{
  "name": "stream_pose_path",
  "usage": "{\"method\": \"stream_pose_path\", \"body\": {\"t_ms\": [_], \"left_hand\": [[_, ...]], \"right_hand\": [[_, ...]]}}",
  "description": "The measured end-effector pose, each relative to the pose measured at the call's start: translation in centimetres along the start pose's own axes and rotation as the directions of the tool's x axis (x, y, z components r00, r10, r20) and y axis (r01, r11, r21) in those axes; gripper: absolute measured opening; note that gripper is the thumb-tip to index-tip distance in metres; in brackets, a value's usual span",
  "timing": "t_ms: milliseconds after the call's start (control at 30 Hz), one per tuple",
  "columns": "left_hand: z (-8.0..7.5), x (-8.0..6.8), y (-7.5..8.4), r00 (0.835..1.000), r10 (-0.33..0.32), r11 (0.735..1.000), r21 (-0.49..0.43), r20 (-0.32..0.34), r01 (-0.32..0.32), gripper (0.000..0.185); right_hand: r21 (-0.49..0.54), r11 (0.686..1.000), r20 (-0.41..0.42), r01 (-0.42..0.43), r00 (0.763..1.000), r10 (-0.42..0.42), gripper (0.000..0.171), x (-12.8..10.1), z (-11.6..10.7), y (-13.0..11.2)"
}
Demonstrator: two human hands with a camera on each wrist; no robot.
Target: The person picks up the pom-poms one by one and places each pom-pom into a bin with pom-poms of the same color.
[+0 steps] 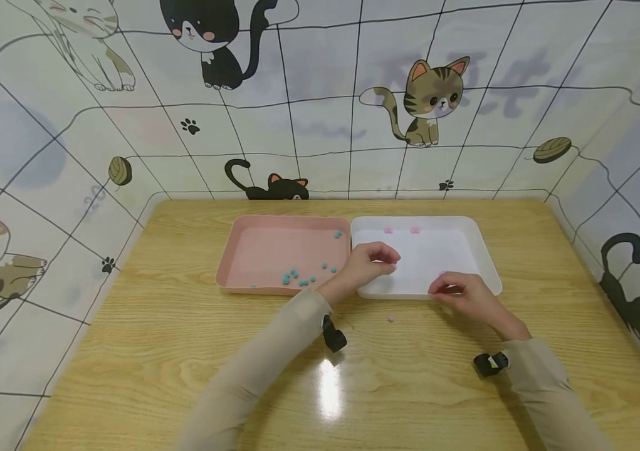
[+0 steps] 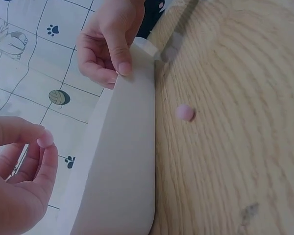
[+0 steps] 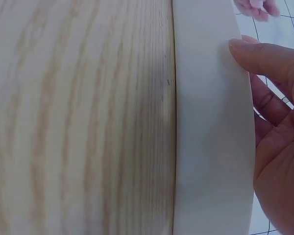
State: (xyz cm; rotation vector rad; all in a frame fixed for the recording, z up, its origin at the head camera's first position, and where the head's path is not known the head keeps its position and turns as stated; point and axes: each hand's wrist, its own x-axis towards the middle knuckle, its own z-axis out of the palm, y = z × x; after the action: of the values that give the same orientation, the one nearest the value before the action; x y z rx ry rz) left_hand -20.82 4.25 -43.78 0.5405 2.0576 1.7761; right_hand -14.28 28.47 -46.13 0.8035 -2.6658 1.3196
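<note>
Over the left part of the white tray [image 1: 427,250], my left hand [image 1: 369,264] pinches a small pink ball [image 2: 45,139] between thumb and fingertip. My right hand [image 1: 471,299] holds the front rim of that tray, thumb [image 3: 245,53] against the outer wall and the other fingers inside. Another pink ball [image 2: 185,112] lies on the table in front of the tray. Along the tray's back sit small pink clusters [image 1: 415,230]. What lies beneath my right fingers is mostly hidden.
A pink tray [image 1: 274,241] stands directly left of the white one, with several teal balls [image 1: 294,274] scattered in it. Both rest on a wood-grain table [image 1: 229,351]. Cat-printed cloth walls [image 1: 320,125] rise behind and at both sides.
</note>
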Motion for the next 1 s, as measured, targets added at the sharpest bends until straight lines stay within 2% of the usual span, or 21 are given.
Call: {"method": "stream_pose_path", "body": {"t_ms": [300, 533, 633, 767, 1000], "left_hand": [[1.1, 2.0, -0.3, 0.997, 0.019, 1.000, 0.024, -0.071, -0.018, 0.014], [1.5, 2.3, -0.2, 0.995, 0.011, 0.999, 0.036, -0.100, -0.008, 0.015], [1.5, 2.0, -0.1, 0.996, 0.006, 0.999, 0.037, -0.095, -0.002, 0.014], [1.5, 1.3, 0.0, 0.997, 0.018, 1.000, 0.027, -0.081, -0.016, 0.013], [1.7, -0.6, 0.0, 0.995, 0.097, 0.995, 0.027, -0.032, -0.096, 0.012]], "right_hand": [[0.011, 1.000, 0.005, -0.005, 1.000, 0.005, 0.019, 0.1, 0.0, -0.2], [0.009, 1.000, -0.005, 0.001, 1.000, -0.001, 0.019, 0.2, 0.1, -0.2], [0.000, 1.000, -0.012, -0.009, 1.000, 0.009, 0.020, 0.1, 0.1, -0.4], [0.001, 1.000, -0.029, 0.021, 0.999, -0.021, 0.021, 0.2, -0.1, -1.6], [0.025, 0.998, -0.023, 0.063, 0.998, -0.062, 0.022, 0.6, -0.4, -3.6]]}}
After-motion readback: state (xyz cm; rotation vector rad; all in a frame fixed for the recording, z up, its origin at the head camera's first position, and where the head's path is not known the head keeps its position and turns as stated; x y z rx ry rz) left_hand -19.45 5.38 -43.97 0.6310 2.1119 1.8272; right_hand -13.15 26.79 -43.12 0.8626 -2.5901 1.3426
